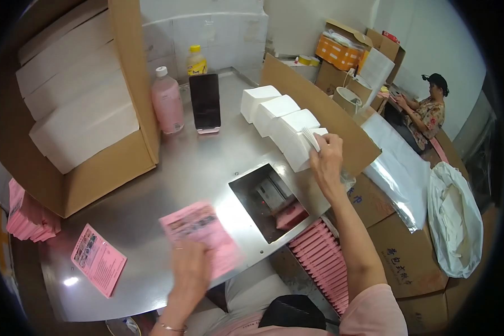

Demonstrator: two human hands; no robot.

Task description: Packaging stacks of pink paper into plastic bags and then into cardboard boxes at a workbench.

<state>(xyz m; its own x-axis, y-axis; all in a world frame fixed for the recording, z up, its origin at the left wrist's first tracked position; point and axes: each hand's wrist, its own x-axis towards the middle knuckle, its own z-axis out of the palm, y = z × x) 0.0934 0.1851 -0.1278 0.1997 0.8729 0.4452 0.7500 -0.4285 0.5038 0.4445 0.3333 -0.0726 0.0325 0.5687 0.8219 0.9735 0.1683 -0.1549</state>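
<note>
The right hand [326,157] pinches white napkins [310,139] at the nearest stack [290,147], by the steel worktop's [145,185] right edge; the left hand [190,264] grips a blurred pink packet [211,231] near the front edge, left of the right hand, long axis slanting frontward. A rectangular opening [247,193] lies between. Beyond, a person [425,117] sits across the room.

Left hand [191,263] low, right hand [327,158] stretched far, both at work over the worktop [134,207]!
Here's the left, just inside the near edge, back of the hand up, fingers curled and blurred, its forearm [176,308] coming in across that edge; and look at the right, way up by the right edge, thumb and fingers drawn together in a pinch, the bare right forearm [354,232] slanting back to an elbow outside the worktop.
</note>
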